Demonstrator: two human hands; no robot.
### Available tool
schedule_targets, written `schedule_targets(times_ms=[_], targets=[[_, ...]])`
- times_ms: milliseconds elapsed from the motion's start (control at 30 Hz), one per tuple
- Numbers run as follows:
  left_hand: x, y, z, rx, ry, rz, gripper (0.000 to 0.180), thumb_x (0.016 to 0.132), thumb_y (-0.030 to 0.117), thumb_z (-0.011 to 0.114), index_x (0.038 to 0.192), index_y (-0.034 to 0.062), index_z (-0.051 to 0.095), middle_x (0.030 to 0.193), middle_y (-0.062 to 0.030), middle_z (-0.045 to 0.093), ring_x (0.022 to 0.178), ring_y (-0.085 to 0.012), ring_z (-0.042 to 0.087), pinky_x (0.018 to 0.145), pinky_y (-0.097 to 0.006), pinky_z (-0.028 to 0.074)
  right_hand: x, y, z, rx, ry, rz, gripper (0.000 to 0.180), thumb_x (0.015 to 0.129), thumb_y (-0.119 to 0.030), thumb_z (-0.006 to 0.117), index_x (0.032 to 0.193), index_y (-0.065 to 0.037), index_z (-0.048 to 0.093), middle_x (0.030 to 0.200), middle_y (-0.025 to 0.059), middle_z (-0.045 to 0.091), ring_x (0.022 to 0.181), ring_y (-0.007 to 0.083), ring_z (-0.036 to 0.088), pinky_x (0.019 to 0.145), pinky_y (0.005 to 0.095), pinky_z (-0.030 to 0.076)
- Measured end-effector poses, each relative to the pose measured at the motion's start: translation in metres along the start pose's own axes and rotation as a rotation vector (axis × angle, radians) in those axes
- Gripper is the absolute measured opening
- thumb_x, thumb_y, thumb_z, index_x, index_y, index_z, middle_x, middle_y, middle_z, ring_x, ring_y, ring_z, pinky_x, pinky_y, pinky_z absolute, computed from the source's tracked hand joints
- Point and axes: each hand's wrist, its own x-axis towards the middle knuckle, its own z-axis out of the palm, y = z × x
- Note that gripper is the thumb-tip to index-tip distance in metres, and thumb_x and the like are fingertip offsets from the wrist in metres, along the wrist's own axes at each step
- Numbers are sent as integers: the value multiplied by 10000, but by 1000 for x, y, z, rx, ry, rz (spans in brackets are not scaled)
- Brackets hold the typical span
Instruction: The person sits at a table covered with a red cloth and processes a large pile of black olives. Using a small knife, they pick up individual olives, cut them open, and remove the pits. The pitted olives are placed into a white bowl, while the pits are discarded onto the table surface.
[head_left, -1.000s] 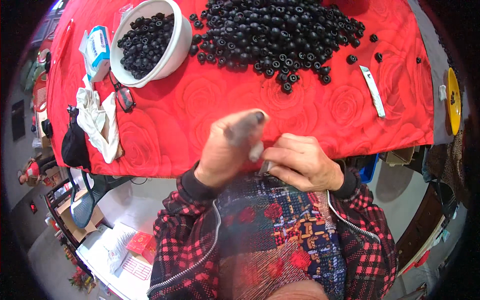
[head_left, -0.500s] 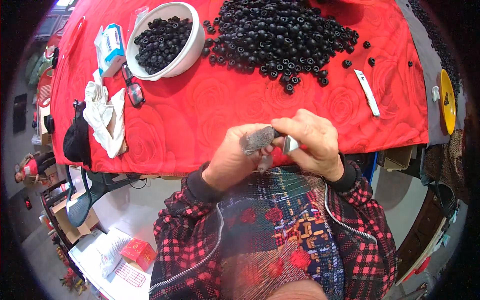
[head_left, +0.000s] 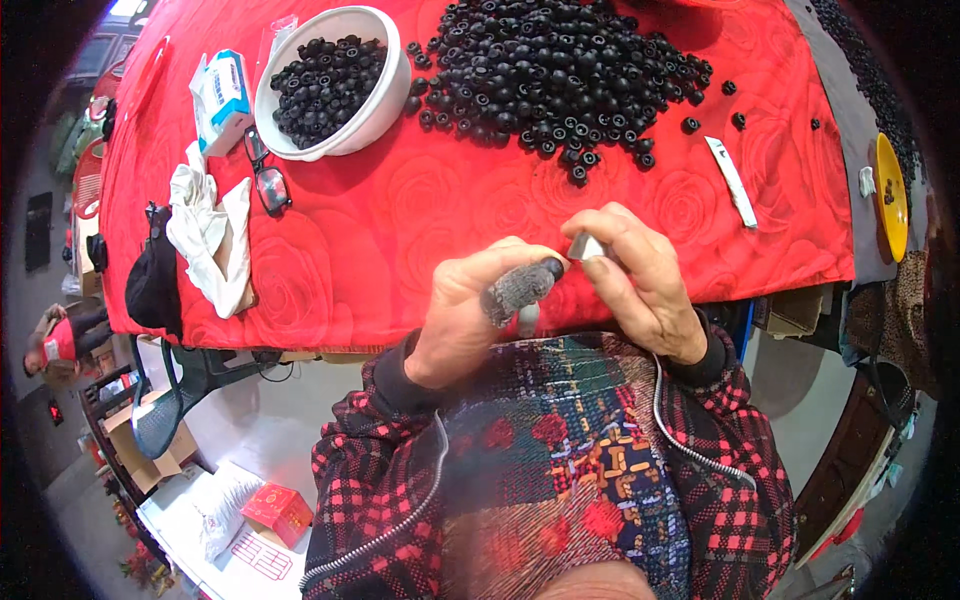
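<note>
My left hand is raised over the front edge of the red tablecloth, its forefinger in a grey fabric cot, pinching a small black ring-shaped part at its tip. My right hand sits close beside it, gripping a small silvery blade-like tool whose tip meets the black part. Beyond them lies a big heap of black ring parts. A white bowl at the back left holds more of them.
Glasses, a white cloth, a blue-white carton and a black pouch lie at the table's left. A white strip lies right; a yellow dish stands farther right. Below the table: boxes, a chair, floor.
Both hands have stayed together near the table's front edge; the right hand's tool has come against the black part in the left fingers. The view shifted slightly.
</note>
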Motion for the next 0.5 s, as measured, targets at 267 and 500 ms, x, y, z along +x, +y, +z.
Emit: schedule_targets(times_ms=[267,500], targets=[[5,-6,-3,9,-3,57,217,928,44,522,1100,-7,644,889,-18,573,692,-71,543,561,-204,442,3,4,1,-74,-52,27,212,851,-78,579,1044,8,561,775,149,536,693,328,561,609,399,442],[9,-6,-4,-18,27,14,262,898,181,621,1066,-18,652,832,-39,561,658,-119,535,527,-249,423,6,9,0,-43,-58,26,206,840,-67,590,1031,5,563,769,148,534,689,329,564,600,397,441]])
